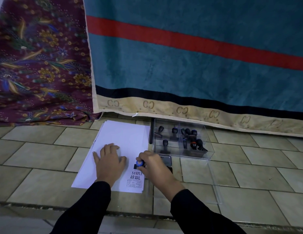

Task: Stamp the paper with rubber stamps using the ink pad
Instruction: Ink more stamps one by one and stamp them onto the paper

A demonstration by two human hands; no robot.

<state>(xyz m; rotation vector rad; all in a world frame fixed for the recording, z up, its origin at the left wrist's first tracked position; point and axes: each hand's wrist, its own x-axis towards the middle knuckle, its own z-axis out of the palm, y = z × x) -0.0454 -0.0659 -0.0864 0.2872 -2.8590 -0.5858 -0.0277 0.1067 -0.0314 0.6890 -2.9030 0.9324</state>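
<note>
Blue-knobbed black rubber stamp stands on the white paper stack, near its 4 o'clock edge.

Right hand has its fingers curled tight round the knob; left hand lies flat on the sheet, fingers straight and a little spread, at 9 o'clock from the stamp. I judge the stamp light and stiff, best taken by the knob and pushed straight down. The paper is thin and may slide, so the flat hand helps. Black "SAMPLE AIR MAIL" prints sit at 6 o'clock of the stamp. Partly hidden at 3 o'clock is a grey metal ink pad, and at 1 o'clock a clear plastic box of black stamps. All lies on a beige tiled floor. A teal blanket with red stripe hangs at 12 o'clock, a maroon flowered cloth at 10 o'clock.
</note>
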